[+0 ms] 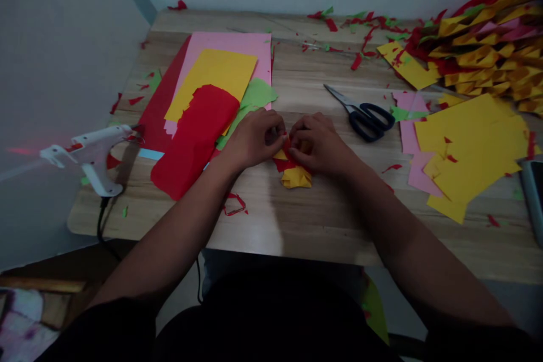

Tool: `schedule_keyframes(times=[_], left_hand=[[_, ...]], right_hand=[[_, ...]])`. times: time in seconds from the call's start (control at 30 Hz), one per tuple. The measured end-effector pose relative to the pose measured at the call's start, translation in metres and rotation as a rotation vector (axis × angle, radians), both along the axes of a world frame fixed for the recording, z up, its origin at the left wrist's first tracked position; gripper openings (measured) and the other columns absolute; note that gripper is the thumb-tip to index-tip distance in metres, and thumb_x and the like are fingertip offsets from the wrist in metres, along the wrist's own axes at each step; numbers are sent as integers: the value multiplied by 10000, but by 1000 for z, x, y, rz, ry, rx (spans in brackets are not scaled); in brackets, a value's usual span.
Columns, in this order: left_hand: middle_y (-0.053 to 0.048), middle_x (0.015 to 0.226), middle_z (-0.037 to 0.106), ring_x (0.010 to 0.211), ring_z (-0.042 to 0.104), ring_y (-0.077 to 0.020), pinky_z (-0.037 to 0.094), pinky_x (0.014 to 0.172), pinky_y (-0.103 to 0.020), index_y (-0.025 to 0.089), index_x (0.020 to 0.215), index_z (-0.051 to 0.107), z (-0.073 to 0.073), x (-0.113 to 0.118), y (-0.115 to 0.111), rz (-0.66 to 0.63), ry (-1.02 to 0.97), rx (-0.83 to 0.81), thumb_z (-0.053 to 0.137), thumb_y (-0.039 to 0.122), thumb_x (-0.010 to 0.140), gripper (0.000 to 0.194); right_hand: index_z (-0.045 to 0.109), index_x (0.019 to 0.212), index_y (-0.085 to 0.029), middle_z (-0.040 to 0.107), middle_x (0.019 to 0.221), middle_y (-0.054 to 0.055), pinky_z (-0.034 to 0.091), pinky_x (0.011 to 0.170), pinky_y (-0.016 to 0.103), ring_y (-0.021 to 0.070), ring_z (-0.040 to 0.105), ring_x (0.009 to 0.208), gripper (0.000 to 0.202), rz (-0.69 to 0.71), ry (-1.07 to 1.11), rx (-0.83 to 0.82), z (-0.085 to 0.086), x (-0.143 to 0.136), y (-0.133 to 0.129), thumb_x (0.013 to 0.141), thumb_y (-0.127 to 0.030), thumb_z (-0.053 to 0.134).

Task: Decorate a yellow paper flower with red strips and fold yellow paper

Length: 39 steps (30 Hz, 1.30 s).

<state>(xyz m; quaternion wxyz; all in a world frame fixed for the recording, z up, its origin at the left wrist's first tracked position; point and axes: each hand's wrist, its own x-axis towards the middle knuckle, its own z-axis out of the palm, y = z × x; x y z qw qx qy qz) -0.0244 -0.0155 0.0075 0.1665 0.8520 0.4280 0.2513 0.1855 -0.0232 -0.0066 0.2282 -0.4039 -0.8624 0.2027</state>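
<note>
Head camera: a small folded red-and-yellow paper piece is lying on a pale wood-grain table, its creased, puffy yellow end facing the person's body and its red part showing just behind. Beyond that end, the bare left hand and the bare right hand are nearly meeting, fingers curled into narrow pinches. Both are holding the red part at their fingertips, partly hiding it, so the piece is sitting between them, its yellow end poking out toward the body. A torn-edged red paper sheet is lying left of the left hand. Metal scissors with dark blue handles are resting beyond the right hand. Farthest, folded yellow, red and pink paper is heaping up at far right.
</note>
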Motion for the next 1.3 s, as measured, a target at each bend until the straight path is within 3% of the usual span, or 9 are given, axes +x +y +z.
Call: schedule_keyframes(times=[0.2, 0.4, 0.57, 0.73, 0.97, 1.07, 1.17, 1.3], left_hand=[[-17, 754, 612, 789, 552, -204, 426, 731, -340, 201, 817, 607, -3, -1, 1, -11, 32, -10, 604, 201, 792, 25], [-20, 889, 649, 779, 579, -170, 455, 710, -302, 195, 1043, 625, -6, -1, 0, 2, -121, -67, 573, 141, 774, 279], [-59, 996, 655, 925, 596, -208, 473, 842, -354, 201, 1025, 637, -1, -2, -2, 8, -177, 12, 572, 184, 831, 204], [-66, 1044, 654, 1006, 579, -234, 440, 932, -403, 227, 915, 695, 2, -1, -2, -101, -87, 23, 611, 292, 869, 116], [-44, 1177, 638, 1125, 541, -243, 372, 1038, -427, 263, 846, 754, 8, -3, -6, -264, 22, -57, 634, 247, 831, 123], [-39, 1172, 655, 1111, 546, -249, 367, 1024, -435, 247, 844, 741, 10, -5, -7, -238, 12, -43, 628, 230, 820, 117], [-44, 1143, 692, 1080, 555, -260, 361, 972, -439, 246, 1003, 729, 8, -5, -6, -181, 53, -27, 607, 247, 847, 198], [-36, 959, 727, 987, 566, -254, 341, 924, -436, 257, 1080, 719, 4, -4, -5, -140, 98, -19, 592, 281, 876, 241]], right_hand=[[625, 817, -212, 640, 1025, 89, 368, 913, 458, 292, 510, 1027, 114, -20, -38, 2, 2, -2, -1, 809, -320, 660], [568, 1001, -218, 641, 1005, 89, 394, 896, 448, 283, 534, 986, 183, -77, 99, -30, 7, -1, -4, 876, -351, 551], [583, 970, -221, 640, 1012, 84, 408, 907, 443, 270, 536, 992, 128, -180, 110, 14, 7, 0, -2, 898, -259, 484], [616, 936, -224, 649, 986, 93, 413, 923, 489, 299, 541, 995, 107, -261, 21, 35, -4, 1, 4, 877, -220, 527], [642, 959, -233, 634, 995, 94, 415, 926, 506, 313, 527, 1010, 114, -261, -39, 66, -10, 1, 5, 874, -251, 567], [653, 955, -230, 629, 987, 99, 411, 925, 503, 310, 519, 1008, 122, -266, -46, 73, -9, 0, 5, 878, -250, 561], [667, 956, -230, 630, 1001, 100, 409, 928, 500, 310, 518, 1016, 134, -267, -46, 60, -8, 0, 5, 867, -233, 565], [673, 947, -231, 636, 996, 102, 412, 926, 510, 317, 524, 1016, 131, -265, -39, 63, -8, 0, 5, 871, -244, 568]])
